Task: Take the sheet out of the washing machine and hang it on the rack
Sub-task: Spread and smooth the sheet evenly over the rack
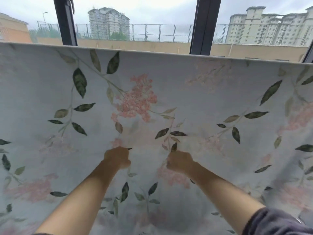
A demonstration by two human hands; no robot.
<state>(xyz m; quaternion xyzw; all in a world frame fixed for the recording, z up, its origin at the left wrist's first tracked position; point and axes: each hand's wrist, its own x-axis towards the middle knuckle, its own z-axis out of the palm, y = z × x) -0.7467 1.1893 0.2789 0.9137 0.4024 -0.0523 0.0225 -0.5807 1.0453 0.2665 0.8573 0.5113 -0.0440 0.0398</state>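
Floral sheet (203, 102), pale with pink blossoms and green leaves: draped wide across the view, top fold straight below the window (152, 19). Left hand (117, 158) and right hand (179, 162): near each other at mid-sheet, fingers curled, each pinching bunched fabric.

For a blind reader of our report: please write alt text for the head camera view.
A pale floral sheet hangs spread wide, filling most of the view. The person's left hand and right hand, close together, each grip the fabric low in the centre. Above it stand dark window frames and tall buildings under a grey sky.
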